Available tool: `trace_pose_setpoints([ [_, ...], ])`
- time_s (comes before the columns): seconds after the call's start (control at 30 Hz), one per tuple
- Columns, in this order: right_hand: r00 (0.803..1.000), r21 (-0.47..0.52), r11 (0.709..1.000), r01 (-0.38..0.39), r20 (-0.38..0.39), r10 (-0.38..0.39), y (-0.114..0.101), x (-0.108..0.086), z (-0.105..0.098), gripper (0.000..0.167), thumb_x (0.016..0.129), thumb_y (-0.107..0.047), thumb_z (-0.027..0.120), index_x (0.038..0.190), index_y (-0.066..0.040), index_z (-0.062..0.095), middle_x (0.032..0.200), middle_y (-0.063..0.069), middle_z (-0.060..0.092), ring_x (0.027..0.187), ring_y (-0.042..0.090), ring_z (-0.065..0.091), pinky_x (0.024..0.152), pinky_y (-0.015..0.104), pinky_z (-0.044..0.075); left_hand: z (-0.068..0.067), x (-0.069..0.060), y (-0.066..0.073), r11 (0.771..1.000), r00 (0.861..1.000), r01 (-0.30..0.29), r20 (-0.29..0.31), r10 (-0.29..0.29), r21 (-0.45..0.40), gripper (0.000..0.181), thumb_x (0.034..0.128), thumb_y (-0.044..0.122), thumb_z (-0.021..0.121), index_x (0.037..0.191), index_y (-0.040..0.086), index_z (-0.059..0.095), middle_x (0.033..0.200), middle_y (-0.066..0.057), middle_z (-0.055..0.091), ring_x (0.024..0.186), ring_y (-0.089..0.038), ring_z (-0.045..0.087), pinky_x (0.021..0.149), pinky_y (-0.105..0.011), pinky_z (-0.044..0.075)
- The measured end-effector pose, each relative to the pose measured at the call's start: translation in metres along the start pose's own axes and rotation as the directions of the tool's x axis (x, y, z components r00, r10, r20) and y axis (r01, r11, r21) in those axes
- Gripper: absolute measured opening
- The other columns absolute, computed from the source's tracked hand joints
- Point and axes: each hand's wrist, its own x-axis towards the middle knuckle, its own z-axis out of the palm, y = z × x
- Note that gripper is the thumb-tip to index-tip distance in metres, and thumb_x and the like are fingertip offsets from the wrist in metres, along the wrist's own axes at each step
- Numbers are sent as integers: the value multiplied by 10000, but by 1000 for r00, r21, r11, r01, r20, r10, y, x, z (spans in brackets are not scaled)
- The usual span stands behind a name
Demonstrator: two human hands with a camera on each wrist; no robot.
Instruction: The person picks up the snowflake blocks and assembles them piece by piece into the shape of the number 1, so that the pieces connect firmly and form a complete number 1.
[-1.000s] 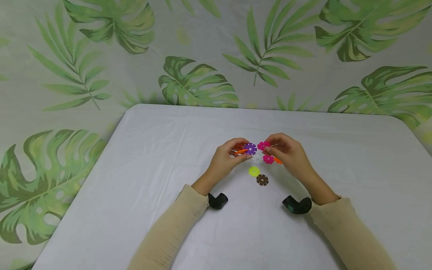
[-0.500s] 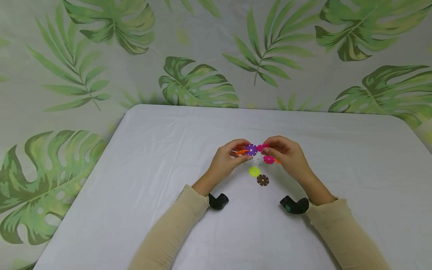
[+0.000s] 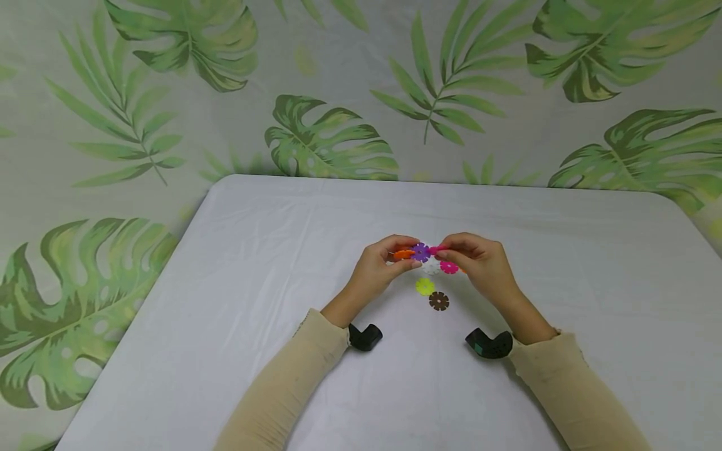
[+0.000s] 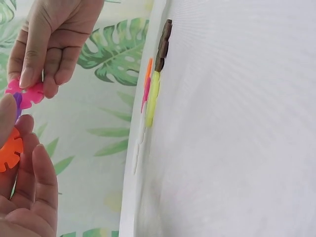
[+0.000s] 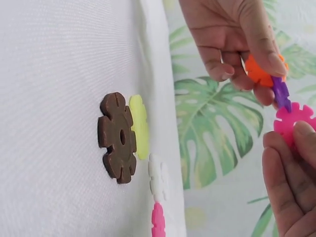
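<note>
Pink Touches Purple

On the table (image 3: 395,401), the brown disc (image 3: 434,302) lies nearest, in front of the purple disc (image 3: 421,248). The yellow disc (image 3: 425,286), white disc (image 3: 431,267) and flat pink disc (image 3: 449,267) lie closer to purple. The left hand (image 3: 376,262) pinches purple, with the orange disc (image 5: 258,74) joined at its left. The right hand (image 3: 482,258) pinches the raised pink disc (image 5: 285,124) at purple's right. A second ago, that pink showed its round face; now it's edge-on, touching purple. Maybe they're joining. Leafy cloth (image 3: 333,138) hangs past purple.

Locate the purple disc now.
In the head view, the purple disc is right of centre, between the left hand and right hand, an orange disc on its left, a pink disc on its right.
</note>
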Motion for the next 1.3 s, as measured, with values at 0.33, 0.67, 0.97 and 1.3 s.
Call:
trace_pose_setpoints([
  [0.33, 999, 128, 991, 33, 10, -34, 8, 0, 3, 123, 738, 164, 627, 843, 101, 617, 761, 202, 604, 642, 88, 548, 566, 168, 468, -4, -6, 27, 987, 998, 9, 58, 0, -160, 334, 802, -31, 635, 1124, -68, 551, 1087, -161, 575, 967, -165, 557, 835, -265, 456],
  [0.67, 995, 50, 994, -93, 40, 91, -2, 0, -2, 126, 815, 67, 604, 939, 83, 615, 879, 193, 624, 765, 126, 599, 672, 189, 490, -6, -5, 28, 994, 998, 5, 60, 2, -107, 355, 828, 5, 621, 1163, -56, 522, 1123, -164, 561, 1009, -189, 543, 884, -365, 429],
  [0.97, 989, 12, 990, -144, 21, 143, -6, -1, -4, 129, 828, 44, 599, 951, 80, 618, 883, 190, 622, 755, 195, 600, 672, 196, 494, -6, -6, 31, 998, 997, 13, 79, -9, -56, 398, 840, 72, 632, 1210, -14, 513, 1182, -130, 548, 1067, -180, 508, 906, -303, 410],
  [1.3, 980, 84, 978, -192, 62, 188, -2, -1, -4, 116, 836, 21, 602, 938, 74, 621, 821, 188, 627, 684, 199, 622, 649, 303, 520, -5, -9, 37, 997, 994, -73, 82, 72, 8, 402, 795, 36, 676, 1169, -27, 542, 1127, -106, 584, 1084, -123, 496, 950, -241, 348],
])
